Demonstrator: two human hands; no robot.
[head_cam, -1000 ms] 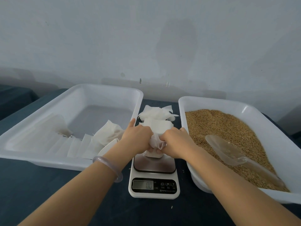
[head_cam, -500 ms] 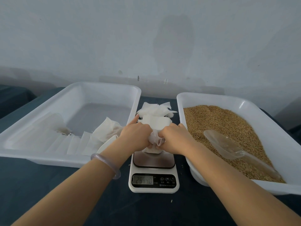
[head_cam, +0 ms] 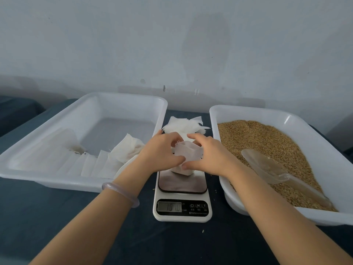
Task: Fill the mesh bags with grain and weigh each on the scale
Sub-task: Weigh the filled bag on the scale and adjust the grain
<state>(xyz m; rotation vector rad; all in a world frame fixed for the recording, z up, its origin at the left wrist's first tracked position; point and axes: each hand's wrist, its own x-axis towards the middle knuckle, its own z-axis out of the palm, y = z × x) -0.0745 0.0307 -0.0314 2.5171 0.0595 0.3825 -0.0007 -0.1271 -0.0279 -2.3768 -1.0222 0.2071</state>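
Observation:
A white mesh bag (head_cam: 186,153) stands on the steel plate of the small white scale (head_cam: 182,188), its mouth held up. My left hand (head_cam: 162,150) holds the bag's left side, thumb and fingers curled round the cloth. On the other side my right hand (head_cam: 207,153) grips the bag, thumb low near my left thumb. The scale's display (head_cam: 169,206) shows digits too blurred to read. Brown grain (head_cam: 267,146) fills the white tray (head_cam: 248,111) on the right, with a clear plastic scoop (head_cam: 267,165) lying on it.
A pile of flat white bags (head_cam: 186,126) lies on the dark table behind the scale. The left white tray (head_cam: 122,96) holds several white bags (head_cam: 126,150) along its near side. A few grains lie loose on the table by the scale. A pale wall stands behind.
Both hands have loosened from a tight bunching of the bag's top and spread its mouth wider. The scale's reading has changed.

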